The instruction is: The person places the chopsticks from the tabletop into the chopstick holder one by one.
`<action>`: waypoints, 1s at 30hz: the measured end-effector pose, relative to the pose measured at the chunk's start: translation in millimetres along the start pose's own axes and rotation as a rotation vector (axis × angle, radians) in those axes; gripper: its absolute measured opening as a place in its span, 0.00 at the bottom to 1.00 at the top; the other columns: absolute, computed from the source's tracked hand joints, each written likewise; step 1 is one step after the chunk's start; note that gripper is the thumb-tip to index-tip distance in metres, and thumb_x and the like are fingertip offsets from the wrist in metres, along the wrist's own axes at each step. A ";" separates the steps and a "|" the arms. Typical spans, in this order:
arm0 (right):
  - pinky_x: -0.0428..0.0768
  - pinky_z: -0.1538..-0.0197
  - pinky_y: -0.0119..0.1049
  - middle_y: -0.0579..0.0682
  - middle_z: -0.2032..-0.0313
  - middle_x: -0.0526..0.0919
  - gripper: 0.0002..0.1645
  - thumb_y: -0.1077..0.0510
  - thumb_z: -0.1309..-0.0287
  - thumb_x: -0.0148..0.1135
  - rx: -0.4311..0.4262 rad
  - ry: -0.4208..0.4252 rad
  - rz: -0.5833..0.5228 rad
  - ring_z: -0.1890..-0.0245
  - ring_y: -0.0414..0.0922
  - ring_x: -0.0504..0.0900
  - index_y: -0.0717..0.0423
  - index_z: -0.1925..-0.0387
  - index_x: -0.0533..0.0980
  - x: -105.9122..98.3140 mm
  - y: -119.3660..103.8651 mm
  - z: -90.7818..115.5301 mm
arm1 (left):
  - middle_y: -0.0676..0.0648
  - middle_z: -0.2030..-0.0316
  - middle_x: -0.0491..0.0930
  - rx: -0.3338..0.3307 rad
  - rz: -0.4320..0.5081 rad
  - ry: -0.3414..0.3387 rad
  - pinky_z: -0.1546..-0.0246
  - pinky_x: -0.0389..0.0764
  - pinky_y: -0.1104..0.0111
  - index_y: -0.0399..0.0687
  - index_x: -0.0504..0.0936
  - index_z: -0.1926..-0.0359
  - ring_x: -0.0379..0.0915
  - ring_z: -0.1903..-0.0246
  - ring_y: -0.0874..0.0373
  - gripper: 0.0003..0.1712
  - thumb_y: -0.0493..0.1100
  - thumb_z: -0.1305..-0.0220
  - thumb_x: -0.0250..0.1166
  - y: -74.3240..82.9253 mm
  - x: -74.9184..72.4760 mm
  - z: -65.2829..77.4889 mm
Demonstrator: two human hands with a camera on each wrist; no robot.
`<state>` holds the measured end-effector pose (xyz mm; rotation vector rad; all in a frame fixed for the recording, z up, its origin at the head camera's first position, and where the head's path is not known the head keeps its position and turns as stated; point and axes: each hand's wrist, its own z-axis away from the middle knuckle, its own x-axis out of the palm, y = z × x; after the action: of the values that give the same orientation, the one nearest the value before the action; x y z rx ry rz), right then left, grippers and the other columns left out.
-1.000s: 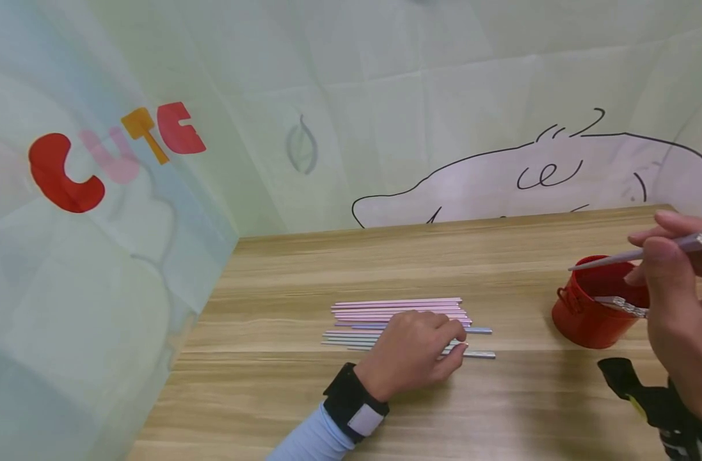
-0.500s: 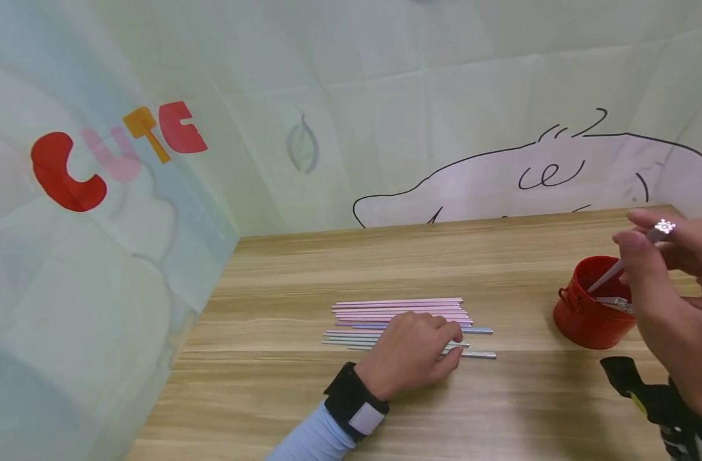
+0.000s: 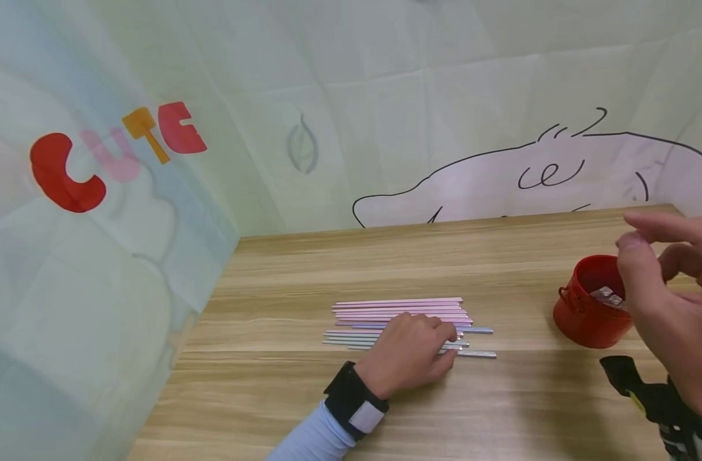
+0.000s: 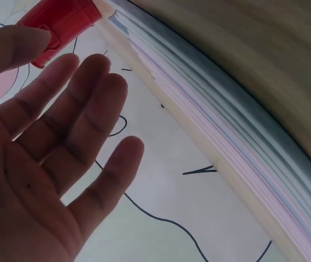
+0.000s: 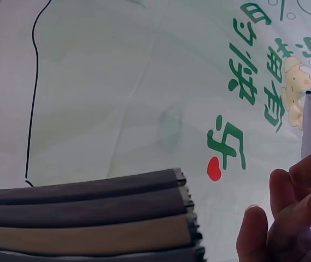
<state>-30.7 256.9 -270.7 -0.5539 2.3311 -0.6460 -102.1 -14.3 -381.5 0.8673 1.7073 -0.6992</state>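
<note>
Slim pink, blue and grey-green chopsticks (image 3: 397, 301) lie side by side on the table. My left hand (image 3: 411, 352) is over their right part and hides some of them. In the left wrist view, that hand (image 4: 62, 142) has loosely bent fingers with nothing between them. A small red bucket (image 3: 589, 325) stands to the right, with glittery chopstick ends (image 3: 606, 296) showing inside. My right hand (image 3: 673, 307) hovers at the bucket's right side, covering part of its rim, fingers loosely bent and holding nothing. Several chopsticks (image 5: 89, 234) appear large in the right wrist view.
The wood-grain table (image 3: 270, 384) meets a pale printed backdrop (image 3: 443, 115) at its back and left edges. Black straps (image 3: 356, 406) are on both wrists; the right one carries a dark mount (image 3: 644, 390).
A chopstick pinched in my right hand was lowered into the red bucket and let go. The left hand has stayed over the row, its fingers drawn back slightly.
</note>
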 end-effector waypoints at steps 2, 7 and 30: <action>0.64 0.64 0.10 0.53 0.44 0.82 0.23 0.55 0.32 0.61 -0.003 -0.003 0.011 0.72 0.23 0.67 0.39 0.38 0.79 -0.4 0.0 1.0 | 0.58 0.75 0.80 -0.005 -0.008 -0.007 0.80 0.65 0.75 0.54 0.85 0.63 0.68 0.80 0.69 0.06 0.49 0.37 0.67 -0.8 0.9 0.4; 0.63 0.63 0.10 0.56 0.46 0.83 0.22 0.54 0.34 0.62 -0.010 -0.010 0.020 0.68 0.21 0.67 0.50 0.39 0.80 1.3 -0.7 1.9 | 0.58 0.77 0.77 -0.035 -0.020 -0.072 0.80 0.64 0.75 0.54 0.86 0.65 0.64 0.81 0.70 0.06 0.49 0.37 0.67 -2.0 2.2 1.2; 0.66 0.54 0.13 0.62 0.60 0.83 0.19 0.60 0.37 0.64 -0.195 -0.083 -0.065 0.68 0.33 0.72 0.61 0.45 0.82 6.4 -17.5 5.0 | 0.58 0.76 0.77 -0.036 -0.107 -0.094 0.78 0.71 0.70 0.56 0.83 0.74 0.75 0.76 0.65 0.05 0.44 0.42 0.70 -4.4 10.3 5.5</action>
<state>-28.1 238.2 -267.1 -0.7336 2.3194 -0.4186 -104.7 -19.0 -392.8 0.7115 1.6864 -0.7669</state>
